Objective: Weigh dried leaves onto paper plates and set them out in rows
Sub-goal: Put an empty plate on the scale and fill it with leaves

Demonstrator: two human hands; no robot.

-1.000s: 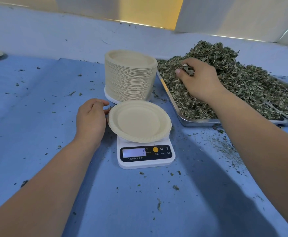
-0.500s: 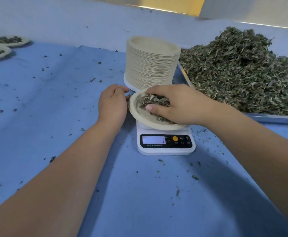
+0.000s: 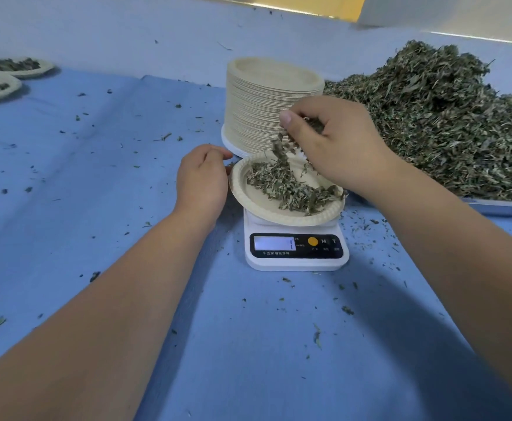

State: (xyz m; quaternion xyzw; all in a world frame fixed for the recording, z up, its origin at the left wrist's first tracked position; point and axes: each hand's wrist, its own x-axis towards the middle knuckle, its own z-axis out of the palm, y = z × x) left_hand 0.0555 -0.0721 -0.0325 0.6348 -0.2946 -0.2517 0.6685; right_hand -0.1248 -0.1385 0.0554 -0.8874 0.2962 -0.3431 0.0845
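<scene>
A paper plate (image 3: 267,208) sits on a small white scale (image 3: 295,250) and holds a loose heap of dried leaves (image 3: 285,186). My right hand (image 3: 337,147) hovers just above the plate, pinching a tuft of leaves that hangs down and trails onto the heap. My left hand (image 3: 201,180) rests beside the plate's left rim with curled fingers; whether it touches the rim I cannot tell. Behind the scale stands a tall stack of empty paper plates (image 3: 267,101).
A metal tray (image 3: 501,206) at the right carries a big mound of dried leaves (image 3: 443,117). Two filled plates (image 3: 14,68) lie at the far left on the blue cloth (image 3: 96,177). Leaf crumbs are scattered over the cloth.
My right hand took leaves from the tray, laid them on the plate and has now lifted, still pinching some. The left hand has stayed by the plate's rim.
</scene>
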